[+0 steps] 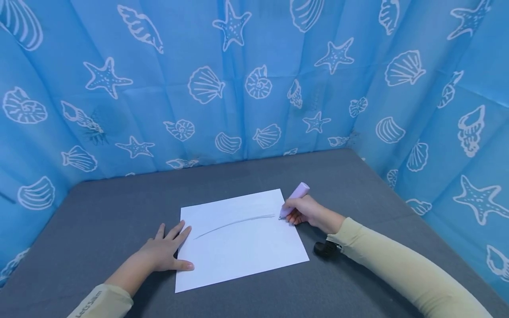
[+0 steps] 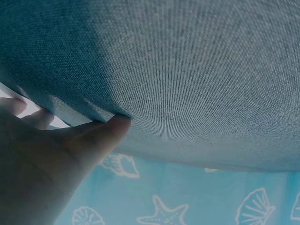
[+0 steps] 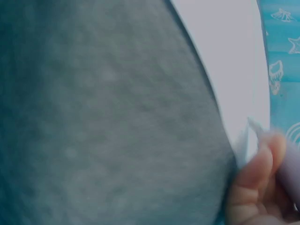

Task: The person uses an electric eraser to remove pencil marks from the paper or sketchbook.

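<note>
A white sheet of paper (image 1: pixel 242 251) lies on the grey table, with a thin grey curved line (image 1: pixel 234 221) drawn across its upper half. My right hand (image 1: pixel 304 210) grips a thick lilac pen (image 1: pixel 299 191) at the sheet's right edge. The pen's tip is close to the line's right end; whether it touches the paper I cannot tell. In the right wrist view the fingers (image 3: pixel 255 176) pinch the pen (image 3: pixel 289 173) near its tip. With fingers spread, my left hand (image 1: pixel 163 251) rests across the sheet's left edge, and the left wrist view shows it from the side (image 2: pixel 56 154).
A grey cloth-covered table (image 1: pixel 119 212) spreads around the sheet. Blue curtains (image 1: pixel 238 115) with white shells and starfish hang behind it and along the right side. A small black object (image 1: pixel 325 250) sits at the right wrist, beside the sleeve cuff.
</note>
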Motion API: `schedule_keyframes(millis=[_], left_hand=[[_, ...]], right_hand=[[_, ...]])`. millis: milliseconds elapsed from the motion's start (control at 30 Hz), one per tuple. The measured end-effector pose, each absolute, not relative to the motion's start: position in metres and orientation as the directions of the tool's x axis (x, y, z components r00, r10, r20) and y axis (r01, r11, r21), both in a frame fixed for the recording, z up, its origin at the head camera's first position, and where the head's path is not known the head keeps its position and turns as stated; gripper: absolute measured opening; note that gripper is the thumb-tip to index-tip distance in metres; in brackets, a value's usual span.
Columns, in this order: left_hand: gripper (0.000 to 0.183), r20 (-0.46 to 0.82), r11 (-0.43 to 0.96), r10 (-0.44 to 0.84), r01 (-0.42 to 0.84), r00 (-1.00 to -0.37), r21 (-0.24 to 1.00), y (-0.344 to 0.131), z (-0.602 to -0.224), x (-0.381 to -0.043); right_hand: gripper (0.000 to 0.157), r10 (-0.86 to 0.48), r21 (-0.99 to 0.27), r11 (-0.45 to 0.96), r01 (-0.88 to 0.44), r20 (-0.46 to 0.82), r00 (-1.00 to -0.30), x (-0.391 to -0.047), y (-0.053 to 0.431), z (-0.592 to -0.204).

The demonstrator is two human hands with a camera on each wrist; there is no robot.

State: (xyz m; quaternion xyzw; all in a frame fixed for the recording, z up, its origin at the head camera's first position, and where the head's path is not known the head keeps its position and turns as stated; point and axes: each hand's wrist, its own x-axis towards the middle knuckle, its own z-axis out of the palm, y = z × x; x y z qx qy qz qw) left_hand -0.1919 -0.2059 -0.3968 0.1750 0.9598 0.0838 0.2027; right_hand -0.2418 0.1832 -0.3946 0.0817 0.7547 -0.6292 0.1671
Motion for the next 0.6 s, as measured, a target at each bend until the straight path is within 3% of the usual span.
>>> schedule_keyframes(millis=[200, 600], left_hand=[[0.111, -0.368, 0.926, 0.365, 0.295, -0.855, 0.234, -0.208, -0.399, -0.193], [0.114, -0.353, 0.925, 0.366, 0.294, -0.861, 0.243, -0.210, -0.405, -0.195]], right_hand=[[0.023, -0.120, -0.941, 0.072, 0.331, -0.337, -0.934, -0.242, 0.179, -0.399], [0.021, -0.047, -0.935, 0.142, 0.325, -0.334, -0.941, -0.245, 0.169, -0.399]])
